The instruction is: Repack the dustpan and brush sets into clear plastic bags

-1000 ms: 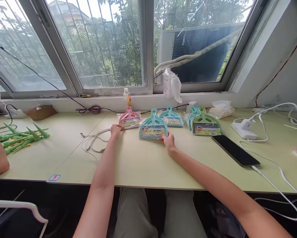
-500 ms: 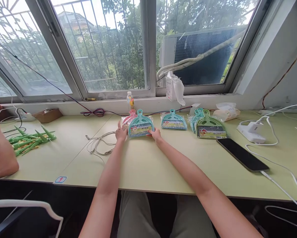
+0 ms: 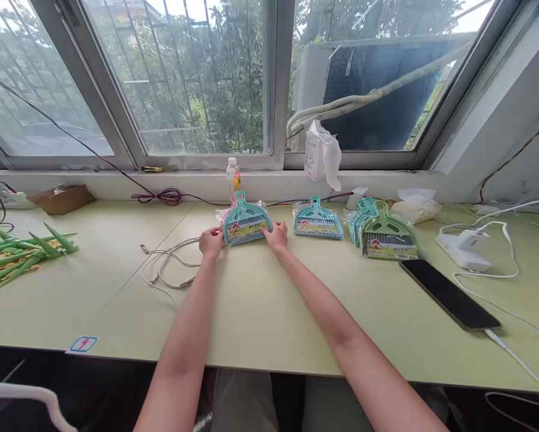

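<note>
A teal mini dustpan-and-brush set in a clear bag (image 3: 246, 220) lies on top of a pink set, of which only a sliver shows at its left edge. My left hand (image 3: 211, 241) grips the left corner of the stack, fingers curled. At the teal set's right corner rests my right hand (image 3: 277, 235), fingers closed on the bag. Another teal set (image 3: 317, 220) lies to the right. Further right sits a green set (image 3: 386, 235) leaning on more teal ones (image 3: 358, 215).
A coiled white cable (image 3: 168, 267) lies left of my hands. A black phone (image 3: 449, 293) on a charger cable and a white power adapter (image 3: 465, 250) sit at right. Green plastic spikes (image 3: 21, 251) lie far left. On the sill stand a bottle (image 3: 232, 176) and a white bag (image 3: 322, 155).
My right hand slid the teal set leftward onto the pink set, which is now almost covered. My left hand stayed at the stack's left corner.
</note>
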`<move>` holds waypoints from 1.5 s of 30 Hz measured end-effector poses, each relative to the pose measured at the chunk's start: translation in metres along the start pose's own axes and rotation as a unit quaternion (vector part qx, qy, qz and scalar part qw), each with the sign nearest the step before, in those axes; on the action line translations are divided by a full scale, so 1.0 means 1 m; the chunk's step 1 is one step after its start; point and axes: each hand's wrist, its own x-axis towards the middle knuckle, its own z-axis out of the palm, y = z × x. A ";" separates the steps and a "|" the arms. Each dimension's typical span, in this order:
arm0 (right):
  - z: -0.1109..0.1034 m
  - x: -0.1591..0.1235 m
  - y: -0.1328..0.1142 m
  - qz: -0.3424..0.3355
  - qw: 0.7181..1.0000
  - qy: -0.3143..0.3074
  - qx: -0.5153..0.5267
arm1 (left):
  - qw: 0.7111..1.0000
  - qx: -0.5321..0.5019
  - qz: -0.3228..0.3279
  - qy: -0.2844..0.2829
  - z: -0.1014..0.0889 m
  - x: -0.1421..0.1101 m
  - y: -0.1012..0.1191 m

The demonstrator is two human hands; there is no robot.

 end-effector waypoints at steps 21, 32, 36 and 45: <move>0.007 0.012 -0.008 0.005 0.999 -0.035 0.015 | 0.991 -0.046 0.127 -0.023 -0.005 -0.020 0.013; -0.003 0.021 0.002 0.038 0.993 -0.057 0.099 | 0.994 -0.103 0.025 -0.011 0.011 -0.010 0.010; -0.001 0.023 0.000 0.054 0.995 -0.043 0.065 | 0.994 -0.109 0.024 -0.012 0.013 -0.010 0.008; 0.005 0.023 -0.002 0.041 0.999 -0.027 -0.011 | 0.949 0.142 0.272 0.073 0.025 -0.045 0.040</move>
